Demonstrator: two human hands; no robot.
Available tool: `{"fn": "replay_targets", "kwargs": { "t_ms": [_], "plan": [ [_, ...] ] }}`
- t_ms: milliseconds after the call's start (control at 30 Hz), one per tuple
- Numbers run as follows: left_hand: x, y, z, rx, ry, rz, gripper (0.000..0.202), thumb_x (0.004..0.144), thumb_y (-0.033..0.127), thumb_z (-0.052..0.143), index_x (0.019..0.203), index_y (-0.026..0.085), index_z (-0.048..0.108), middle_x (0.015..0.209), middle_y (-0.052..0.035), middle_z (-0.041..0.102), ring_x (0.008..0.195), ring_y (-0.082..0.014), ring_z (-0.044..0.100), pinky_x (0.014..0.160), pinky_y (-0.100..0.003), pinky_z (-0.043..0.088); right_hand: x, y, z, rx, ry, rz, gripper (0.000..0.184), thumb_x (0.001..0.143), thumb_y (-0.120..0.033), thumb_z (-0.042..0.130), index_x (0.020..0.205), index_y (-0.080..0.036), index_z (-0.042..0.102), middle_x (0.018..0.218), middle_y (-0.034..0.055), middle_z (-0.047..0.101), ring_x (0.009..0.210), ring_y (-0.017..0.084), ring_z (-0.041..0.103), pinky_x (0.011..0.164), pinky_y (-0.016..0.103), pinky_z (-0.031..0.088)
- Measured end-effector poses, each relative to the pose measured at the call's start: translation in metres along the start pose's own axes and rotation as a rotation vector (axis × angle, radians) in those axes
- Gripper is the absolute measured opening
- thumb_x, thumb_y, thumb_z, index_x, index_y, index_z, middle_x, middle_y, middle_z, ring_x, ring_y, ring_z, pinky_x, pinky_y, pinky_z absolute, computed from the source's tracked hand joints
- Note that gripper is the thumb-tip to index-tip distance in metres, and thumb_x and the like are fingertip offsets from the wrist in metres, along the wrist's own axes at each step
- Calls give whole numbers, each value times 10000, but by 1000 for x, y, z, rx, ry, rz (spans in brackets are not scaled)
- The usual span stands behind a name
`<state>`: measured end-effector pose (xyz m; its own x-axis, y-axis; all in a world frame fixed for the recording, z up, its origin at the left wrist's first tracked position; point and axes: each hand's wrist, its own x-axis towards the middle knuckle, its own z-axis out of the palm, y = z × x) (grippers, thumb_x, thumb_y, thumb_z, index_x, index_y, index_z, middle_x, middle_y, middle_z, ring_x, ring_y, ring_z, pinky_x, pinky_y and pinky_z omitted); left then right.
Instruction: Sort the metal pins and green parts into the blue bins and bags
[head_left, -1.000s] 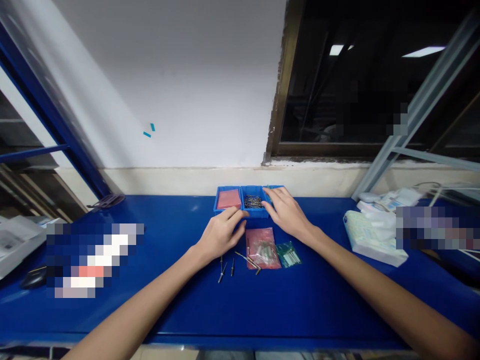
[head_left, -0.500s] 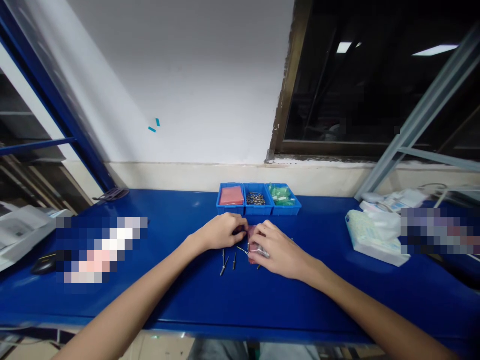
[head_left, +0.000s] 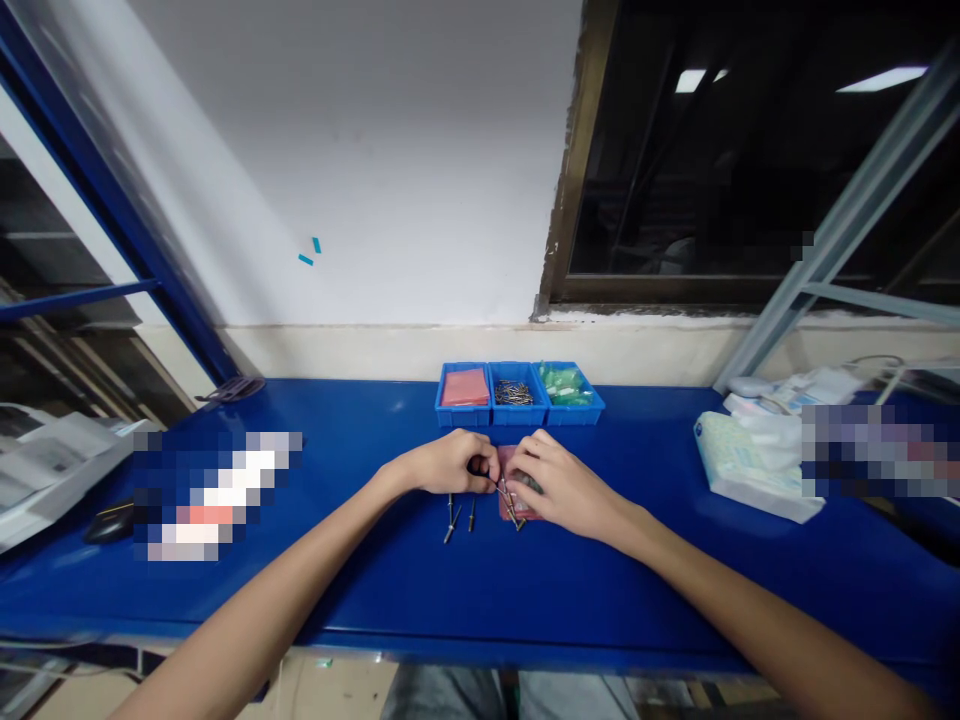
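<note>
A small pink plastic bag (head_left: 508,510) lies on the blue table between my hands. Over its right side, my right hand (head_left: 562,488) is closed with bent fingers and thumb on the bag; the exact grip is partly hidden. Thin metal blind rivets (head_left: 511,500) show on the bag's left part. My left hand (head_left: 456,463) is closed in a pinch at the bag's left edge, its fingertips on the thin end of a rivet. Several loose rivets (head_left: 472,515) lie on the table below my left hand.
Three joined blue bins stand behind my hands: one with pink bags (head_left: 465,387), one with rivets (head_left: 514,393), one with green plastic packets (head_left: 562,380). A tissue pack (head_left: 757,480) sits at right, a black mouse (head_left: 110,522) at left. The wall rises behind.
My left hand's fingertips have come onto a rivet near the bag. My right hand has shifted slightly right and up, so more of the bag and rivets shows.
</note>
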<state>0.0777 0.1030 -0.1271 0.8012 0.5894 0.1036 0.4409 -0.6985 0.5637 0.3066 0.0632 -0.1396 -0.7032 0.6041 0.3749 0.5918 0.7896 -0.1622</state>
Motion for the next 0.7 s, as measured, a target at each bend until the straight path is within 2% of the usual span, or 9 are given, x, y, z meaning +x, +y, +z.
{"fn": "replay_targets", "kwargs": {
  "t_ms": [200, 333, 467, 600, 700],
  "plan": [
    [0, 1, -1, -24, 2, -35, 87, 785, 119, 663, 860, 142, 698, 831, -16, 672, 668, -110, 571, 626, -206, 441, 1, 2, 2, -37, 5, -16, 226, 994, -236, 517, 838, -165, 665, 880, 79, 592, 902, 221, 513, 797, 355, 473],
    [-1, 0, 0, -69, 33, -72, 89, 763, 95, 619, 824, 141, 664, 724, 13, 655, 599, -99, 546, 576, -199, 418, 1, 3, 1, 0, 14, 1, 209, 996, -241, 516, 878, -168, 673, 894, 81, 606, 920, 223, 522, 819, 362, 477],
    [-1, 1, 1, -43, 77, -42, 102, 738, 87, 613, 812, 150, 642, 688, 30, 634, 581, -94, 540, 563, -196, 407, 1, 2, 2, 28, 24, 7, 172, 988, -247, 534, 915, -173, 672, 912, 79, 625, 931, 228, 526, 829, 366, 478],
    [0, 3, 1, -52, 124, 14, 122, 782, 90, 605, 874, 150, 659, 753, 8, 684, 626, -105, 598, 598, -202, 447, 2, 2, 5, 44, 39, 41, 141, 982, -234, 542, 942, -173, 662, 932, 81, 635, 950, 230, 536, 837, 364, 479],
    [2, 4, 4, -137, 209, 37, 143, 848, 105, 596, 971, 149, 656, 854, -24, 723, 729, -126, 664, 676, -224, 508, 3, 3, 6, 62, 83, 92, 118, 970, -214, 559, 937, -173, 665, 904, 76, 646, 940, 229, 549, 811, 349, 475]
  ]
}}
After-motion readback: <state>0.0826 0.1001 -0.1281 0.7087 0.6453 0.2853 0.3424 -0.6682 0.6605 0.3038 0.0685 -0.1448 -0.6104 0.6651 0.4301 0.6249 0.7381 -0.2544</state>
